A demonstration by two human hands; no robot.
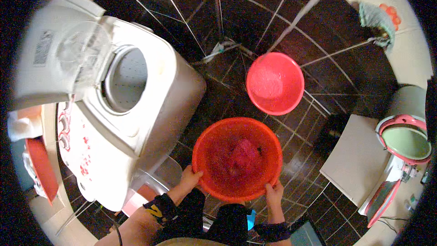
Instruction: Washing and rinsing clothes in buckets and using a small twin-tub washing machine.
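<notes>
Between my hands is a round red-orange basin (199,155). Inside it lies a bunched pink-magenta cloth (246,155), probably in liquid, though the grain hides the detail. My left hand (189,178) grips the rim at the lower left, thumb over the edge. At the lower right, my right hand (274,193) holds the same rim in a like way, its fingers partly hidden beneath. A smaller pink basin (275,84) stands just beyond on the dark tiles. To the left is a white twin-tub washing machine (164,68), its lid raised and the round spin drum (127,79) exposed.
Dark tiled floor and walls surround me. A pale pipe (309,7) runs down to the far corner. On the right are a white panel (350,159) and a pink-rimmed bucket (405,141). A red tub (42,168) sits at far left, and a green cloth (378,23) hangs upper right.
</notes>
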